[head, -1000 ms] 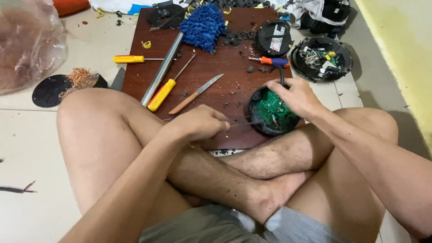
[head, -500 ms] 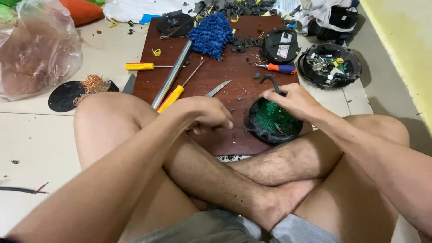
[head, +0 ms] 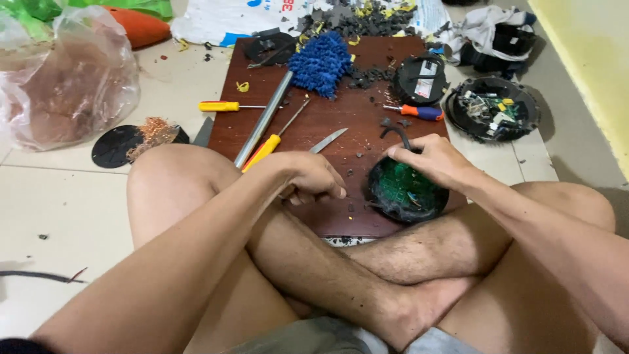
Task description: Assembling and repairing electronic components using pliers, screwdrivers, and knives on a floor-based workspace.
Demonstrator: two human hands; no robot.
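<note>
Nearest me are my crossed legs on the tiled floor [head: 59, 216], with the dark wooden board [head: 327, 131] set against my shins so the work sits within easy reach. My left hand [head: 311, 177] rests on the board's near part, fingers curled together in a loose fist; I cannot tell whether they pinch anything. My right hand [head: 429, 160] lies on top of the round black housing with the green circuit board [head: 406, 193], fingers spread over its far rim, seemingly to steady it against the board's near right corner.

Just beyond my left hand lie a knife [head: 326, 139], a yellow-handled screwdriver [head: 272, 141] and a long metal rod [head: 262, 121], all angled toward me. Farther on, an orange-and-blue screwdriver [head: 419, 112] lies beside a second black disc unit [head: 419, 80]. A blue fluffy duster head [head: 321, 62] sits at the far end, amid dark crumbled debris [head: 367, 26]. Off the board, an opened round unit [head: 495, 108] sits at right; another yellow screwdriver [head: 226, 106], copper wire scraps [head: 151, 131] and a clear plastic bag [head: 65, 85] sit at left.
</note>
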